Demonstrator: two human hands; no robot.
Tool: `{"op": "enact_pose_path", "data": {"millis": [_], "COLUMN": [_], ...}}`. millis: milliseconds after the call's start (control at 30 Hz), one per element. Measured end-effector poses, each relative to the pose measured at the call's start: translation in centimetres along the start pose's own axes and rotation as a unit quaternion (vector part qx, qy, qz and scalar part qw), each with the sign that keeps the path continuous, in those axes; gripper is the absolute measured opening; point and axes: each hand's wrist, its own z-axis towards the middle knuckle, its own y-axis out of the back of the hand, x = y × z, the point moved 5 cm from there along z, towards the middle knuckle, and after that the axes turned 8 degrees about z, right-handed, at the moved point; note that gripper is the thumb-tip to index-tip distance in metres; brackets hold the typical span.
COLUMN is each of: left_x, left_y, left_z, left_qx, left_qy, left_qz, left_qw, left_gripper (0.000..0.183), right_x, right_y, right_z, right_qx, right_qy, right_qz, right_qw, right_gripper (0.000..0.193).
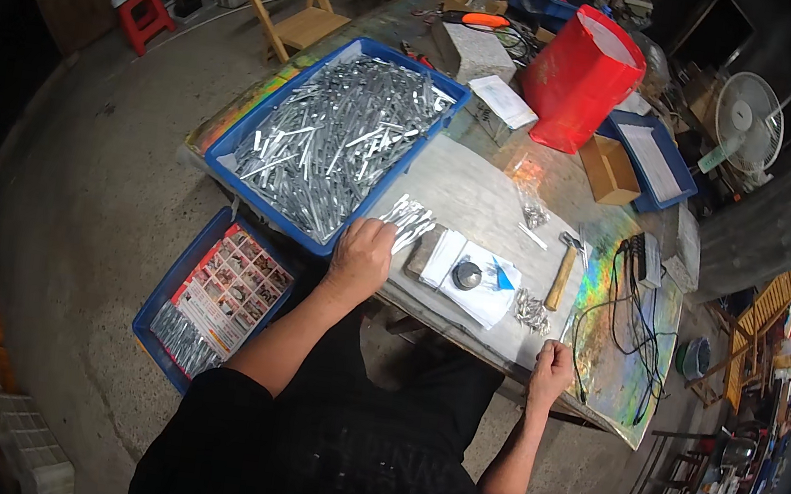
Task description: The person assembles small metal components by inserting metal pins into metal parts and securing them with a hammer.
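My left hand point(362, 257) rests at the table's front edge, fingers curled in against a small pile of flat silvery metal strips point(409, 217). Whether a strip is between those fingers is hidden. Farther right, my right hand point(553, 367) is closed in a pinch over the edge; a thin pale sliver shows above its fingertips, too small to name. Between the hands, a round dark metal piece point(466, 275) sits on white paper point(482, 307) on a block. Small metal parts point(534, 311) lie heaped near a wooden-handled hammer point(562, 275).
A blue tray point(220, 148) full of metal strips stands at the table's left. Below it is another blue tray point(152, 301) with a printed sheet and strips. Black cables point(638, 326) lie at the right. Behind stand a red bag point(573, 86), a cardboard box point(610, 173) and a fan point(749, 118).
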Motion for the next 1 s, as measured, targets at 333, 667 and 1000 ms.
{"op": "enact_pose_path", "data": {"millis": [333, 667, 1000], "left_x": [11.5, 11.9, 8.6], "left_y": [2.7, 2.2, 7.0], "left_z": [2.2, 2.6, 4.7], "left_qx": [0.233, 0.267, 0.065], "left_qy": [0.133, -0.038, 0.085], "left_qz": [0.124, 0.082, -0.19], "left_qw": [0.955, 0.959, 0.976], "left_gripper": [0.022, 0.009, 0.005], "right_x": [-0.3, 0.3, 1.3], "right_y": [-1.9, -2.8, -3.5], "right_z": [-1.0, -1.4, -2.4], "right_qx": [0.047, 0.077, 0.07], "right_qy": [-0.011, -0.007, -0.022], "right_qz": [0.028, 0.059, 0.057], "right_qw": [0.998, 0.995, 0.996], "right_gripper": [0.013, 0.012, 0.012]}}
